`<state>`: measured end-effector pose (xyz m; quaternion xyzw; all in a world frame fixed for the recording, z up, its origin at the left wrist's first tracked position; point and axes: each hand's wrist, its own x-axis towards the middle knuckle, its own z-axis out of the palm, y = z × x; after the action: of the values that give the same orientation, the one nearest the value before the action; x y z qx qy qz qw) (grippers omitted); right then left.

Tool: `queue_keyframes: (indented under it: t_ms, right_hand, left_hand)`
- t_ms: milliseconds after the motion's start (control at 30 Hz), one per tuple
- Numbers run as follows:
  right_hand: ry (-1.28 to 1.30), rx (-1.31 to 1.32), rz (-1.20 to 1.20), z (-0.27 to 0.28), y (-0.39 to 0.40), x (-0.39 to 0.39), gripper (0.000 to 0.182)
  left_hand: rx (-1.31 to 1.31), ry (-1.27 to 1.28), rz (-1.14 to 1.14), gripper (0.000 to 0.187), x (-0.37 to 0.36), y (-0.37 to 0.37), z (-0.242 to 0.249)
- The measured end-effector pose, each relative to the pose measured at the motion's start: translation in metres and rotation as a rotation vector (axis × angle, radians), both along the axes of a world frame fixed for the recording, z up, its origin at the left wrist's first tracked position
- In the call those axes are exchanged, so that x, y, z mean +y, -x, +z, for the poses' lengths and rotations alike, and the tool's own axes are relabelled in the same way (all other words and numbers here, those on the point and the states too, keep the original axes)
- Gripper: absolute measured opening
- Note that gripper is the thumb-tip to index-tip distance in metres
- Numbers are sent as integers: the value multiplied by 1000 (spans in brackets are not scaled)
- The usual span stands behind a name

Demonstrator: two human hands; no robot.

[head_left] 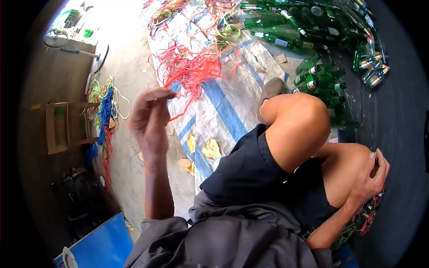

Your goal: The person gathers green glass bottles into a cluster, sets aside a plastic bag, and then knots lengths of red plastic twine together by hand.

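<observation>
My left hand (pixel 152 116) is raised over the floor at the left, fingers closed in a pinch on red plastic string (pixel 173 79). One end of the string hangs below the fingers, and behind it lies a tangled heap of red and pink string (pixel 196 67). My right hand (pixel 374 176) rests against the outer side of my knee at the right, its fingers loosely bent with a gap by the thumb. I see nothing held in it. Beneath that hand, partly hidden, are bottles wrapped in red and green string (pixel 368 216).
A white and blue striped sheet (pixel 223 107) covers the floor. Many green bottles (pixel 277 40) lie at the upper right, and several stand upright (pixel 319 73) by my foot. At the left are a wooden stool (pixel 57 127), hanging blue string (pixel 106 109), a fan (pixel 56 39) and a blue panel (pixel 103 243).
</observation>
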<state>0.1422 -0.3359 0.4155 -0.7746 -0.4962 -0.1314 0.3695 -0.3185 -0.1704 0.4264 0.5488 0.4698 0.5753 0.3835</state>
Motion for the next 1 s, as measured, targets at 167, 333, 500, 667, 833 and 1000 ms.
queue_keyframes:
  t_ms: [167,333,500,667,833,1000]
  right_hand:
    - [-18,-21,22,9,9,-1,20]
    - [-98,244,307,33,52,6,25]
    - [131,842,787,35,140,28,39]
    - [453,1553,814,26,199,62,49]
    - [404,1731,851,6,215,78,40]
    - [272,1979,713,1,211,84,30]
  left_hand:
    - [104,-43,-148,15,-36,-28,5]
    - [220,55,-256,22,-62,-50,3]
    - [323,-43,-332,24,-79,-68,19]
    - [350,-168,-394,21,-95,-72,17]
    - [401,-145,-540,24,-110,-67,0]
    - [176,111,-597,26,-110,-51,-15]
